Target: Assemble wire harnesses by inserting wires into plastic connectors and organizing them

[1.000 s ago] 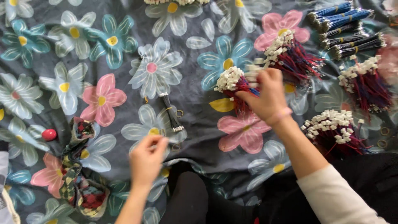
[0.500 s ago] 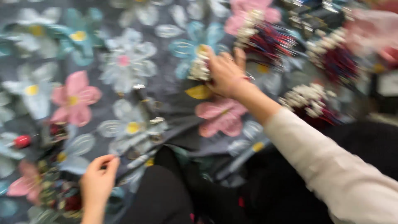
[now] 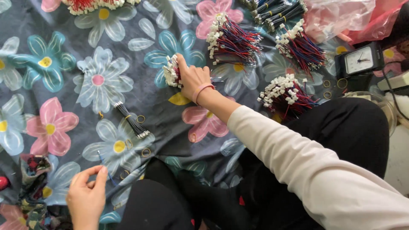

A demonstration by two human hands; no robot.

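your right hand (image 3: 192,78) lay on the flowered grey cloth (image 3: 64,47), fingers curled around a small bundle of red and blue wires with white plastic plugs (image 3: 171,70), the plugs poking out past your fingertips. your left hand (image 3: 86,196) hovered low, thumb and forefinger pinched narrowly on a thin blue wire (image 3: 106,170). a banded bundle of black wires (image 3: 131,120) lay between your hands, nearer the left fingers. beyond your right fingers sat a larger bundle of red and blue wires (image 3: 232,39).
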